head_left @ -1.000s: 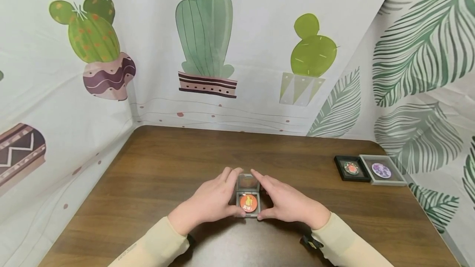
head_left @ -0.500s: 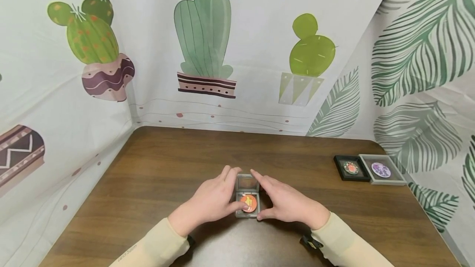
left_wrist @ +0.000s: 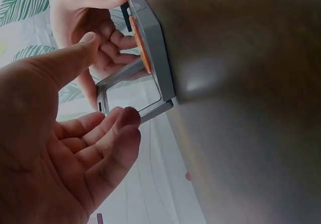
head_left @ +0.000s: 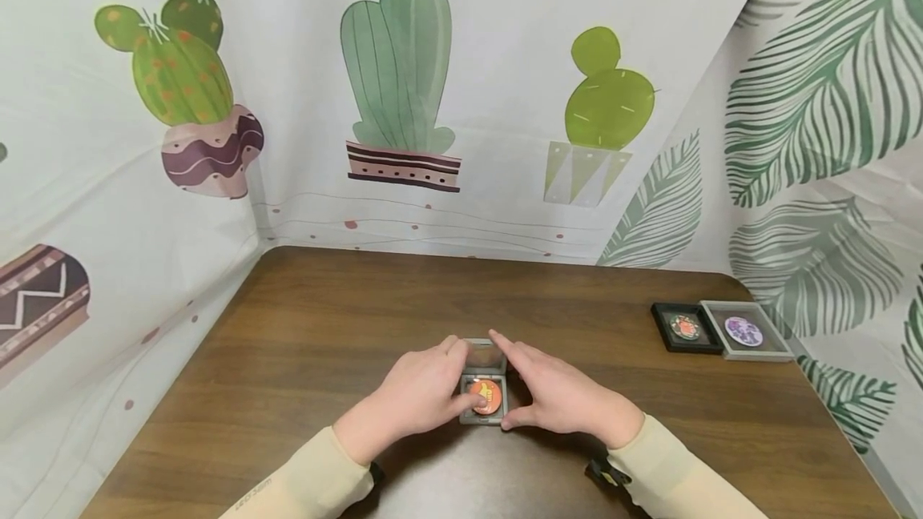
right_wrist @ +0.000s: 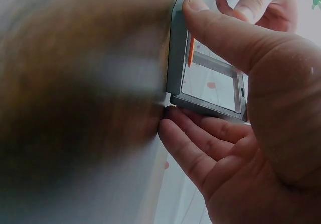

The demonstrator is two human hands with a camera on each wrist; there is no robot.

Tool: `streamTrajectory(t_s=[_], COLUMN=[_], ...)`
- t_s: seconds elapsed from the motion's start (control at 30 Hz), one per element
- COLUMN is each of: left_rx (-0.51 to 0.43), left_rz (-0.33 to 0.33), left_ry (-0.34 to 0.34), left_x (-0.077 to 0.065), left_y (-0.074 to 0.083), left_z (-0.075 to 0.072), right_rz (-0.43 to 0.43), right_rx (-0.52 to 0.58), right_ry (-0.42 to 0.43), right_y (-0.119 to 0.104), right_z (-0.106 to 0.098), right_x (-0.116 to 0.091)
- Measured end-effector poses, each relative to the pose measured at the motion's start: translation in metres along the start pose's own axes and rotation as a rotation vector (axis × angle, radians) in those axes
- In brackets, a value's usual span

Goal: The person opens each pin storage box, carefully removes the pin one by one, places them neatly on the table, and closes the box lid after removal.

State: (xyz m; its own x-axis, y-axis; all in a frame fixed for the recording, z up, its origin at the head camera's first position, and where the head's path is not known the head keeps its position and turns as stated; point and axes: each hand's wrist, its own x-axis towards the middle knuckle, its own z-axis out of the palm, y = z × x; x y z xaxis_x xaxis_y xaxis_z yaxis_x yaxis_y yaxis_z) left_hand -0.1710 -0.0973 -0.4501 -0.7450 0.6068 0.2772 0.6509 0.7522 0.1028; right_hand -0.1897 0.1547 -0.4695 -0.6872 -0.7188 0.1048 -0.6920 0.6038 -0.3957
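Observation:
A small grey display case (head_left: 472, 420) stands opened on the table, an orange round badge (head_left: 493, 396) with a yellow design in its base. Its clear-windowed lid (head_left: 486, 355) tilts up at the far side. My left hand (head_left: 421, 391) is at the case's left, bent fingers against the lid's edge and thumb over the badge; in the left wrist view that thumb is apart from the badge (left_wrist: 140, 43). From the right, my right hand (head_left: 566, 392) holds the case, thumb on the front edge of the base (right_wrist: 175, 53) and fingers behind the hinge side.
At the right of the brown wooden table (head_left: 346, 295) lie a black frame (head_left: 659, 319) with a red and green badge and, touching it, a grey frame (head_left: 775, 351) with a purple badge. A cactus-print cloth (head_left: 505, 102) hangs behind the table.
My left thumb has come off the front edge of the case and over the badge. The left fingers have bent lower beside the lid. My right hand stays in place.

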Motion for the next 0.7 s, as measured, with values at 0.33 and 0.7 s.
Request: streamTrajectory(t_s=[0.33, 0.7], left_rx=[0.042, 0.062], left_rz=[0.041, 0.046], left_ry=[-0.022, -0.08], left_x=[0.0008, 0.0091], left_y=[0.0056, 0.0101], left_z=[0.008, 0.0096], right_rz=[-0.025, -0.019], right_rx=[0.0, 0.004], right_ry=[0.013, 0.019], right_y=[0.0008, -0.001], right_z=[0.0014, -0.0006], right_x=[-0.0008, -0.0007])
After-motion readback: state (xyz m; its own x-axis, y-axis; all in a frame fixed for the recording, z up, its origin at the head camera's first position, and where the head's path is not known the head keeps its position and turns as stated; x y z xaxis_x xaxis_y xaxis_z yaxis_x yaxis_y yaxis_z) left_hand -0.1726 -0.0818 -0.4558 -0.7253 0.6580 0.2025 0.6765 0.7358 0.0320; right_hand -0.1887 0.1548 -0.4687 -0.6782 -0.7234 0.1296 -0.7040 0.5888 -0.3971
